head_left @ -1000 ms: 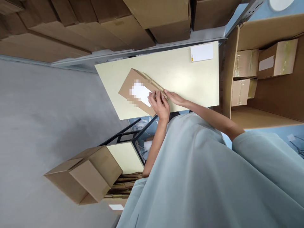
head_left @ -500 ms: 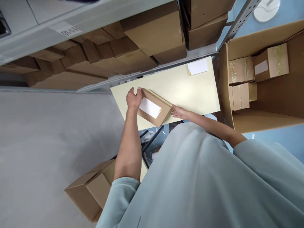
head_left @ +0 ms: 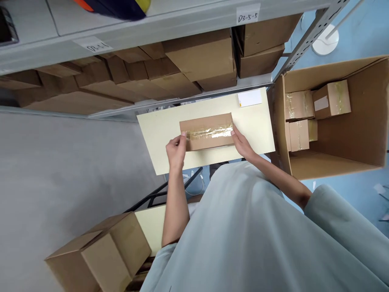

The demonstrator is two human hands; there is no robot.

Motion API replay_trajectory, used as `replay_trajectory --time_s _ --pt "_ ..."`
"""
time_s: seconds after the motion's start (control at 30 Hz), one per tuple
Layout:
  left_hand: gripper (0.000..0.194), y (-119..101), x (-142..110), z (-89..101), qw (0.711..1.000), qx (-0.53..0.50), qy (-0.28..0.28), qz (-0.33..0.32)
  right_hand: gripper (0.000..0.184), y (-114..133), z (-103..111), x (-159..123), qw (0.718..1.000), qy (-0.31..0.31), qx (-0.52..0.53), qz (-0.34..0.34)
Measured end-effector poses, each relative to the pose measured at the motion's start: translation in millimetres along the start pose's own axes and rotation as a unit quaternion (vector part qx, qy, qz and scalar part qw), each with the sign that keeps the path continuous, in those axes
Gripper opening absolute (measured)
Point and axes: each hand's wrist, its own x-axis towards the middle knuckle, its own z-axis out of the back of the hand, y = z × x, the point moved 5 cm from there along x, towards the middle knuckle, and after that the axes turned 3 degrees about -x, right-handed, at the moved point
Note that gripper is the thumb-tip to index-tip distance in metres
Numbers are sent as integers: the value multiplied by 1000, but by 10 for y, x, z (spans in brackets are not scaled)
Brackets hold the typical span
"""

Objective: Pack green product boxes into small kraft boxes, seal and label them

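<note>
A brown cardboard box (head_left: 208, 144) with shiny clear tape along its upper face is between my two hands over the pale table (head_left: 161, 125). My left hand (head_left: 176, 152) grips its left end, thumb on top and fingers curled. At the right end, my right hand (head_left: 241, 142) holds the box with the thumb on the taped face and the fingers along the side. The box's underside is hidden. Beyond it, near the table's far right corner, lies a white label (head_left: 249, 98) with a small yellow mark.
Shelving (head_left: 194, 24) packed with cardboard boxes (head_left: 200, 52) runs along the far side of the table. To the right stands a large open carton (head_left: 334, 160) with several taped boxes inside. Another carton (head_left: 106, 259) sits at lower left, beside a grey wall (head_left: 60, 174).
The box has been turned over: its white-labelled face no longer shows and a taped face is up. It now lies straighter along the table, with both hands at its ends.
</note>
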Motion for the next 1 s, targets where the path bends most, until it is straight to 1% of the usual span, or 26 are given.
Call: replay_trajectory --time_s 0.1,0.17,0.23,0.33,0.4,0.43,0.47,0.53,0.57,0.6,0.63,0.7,0.8,0.87,0.93,1.0 --pt "40 104 -297 -324 1000 0 -17 19 80 32 213 43 994 -69 -80 37" --pt "37 131 -445 -499 999 -2 -35 26 75 -8 318 109 987 -88 -130 36" --pt "39 131 -540 -605 999 -9 -49 18 72 -61 405 180 980 -91 -175 28" --pt "39 94 -597 -684 998 -9 -54 -8 70 -101 476 270 966 -90 -240 19" --pt "38 44 -602 -732 998 2 -54 -16 72 -90 468 327 954 -94 -283 9" --pt "42 14 -598 -764 999 6 -52 -12 75 -75 450 358 948 -97 -304 2" --pt "52 -15 -590 -802 999 9 -48 -1 80 -58 427 392 942 -99 -322 -6" --pt "79 -56 -566 -881 998 13 -42 33 90 -22 380 465 932 -99 -348 -22" --pt "88 -64 -551 -914 998 18 -42 53 94 -7 363 501 929 -97 -355 -29" --pt "92 -60 -533 -939 996 24 -43 69 97 2 353 533 928 -94 -358 -35" --pt "90 -47 -514 -955 996 28 -45 79 98 7 351 559 928 -88 -361 -38" --pt "77 10 -473 -968 996 20 -45 75 98 1 365 585 926 -76 -368 -36" --pt "57 157 -429 -957 998 -19 -44 45 90 -52 418 559 917 -60 -394 -23" --pt "54 267 -417 -956 997 -51 -40 29 83 -114 470 524 915 -55 -398 -17" --pt "56 361 -414 -977 995 -91 -30 20 76 -186 521 503 930 -45 -365 -3" --pt "60 421 -425 -1010 990 -137 -13 11 75 -255 555 500 957 -21 -290 25"
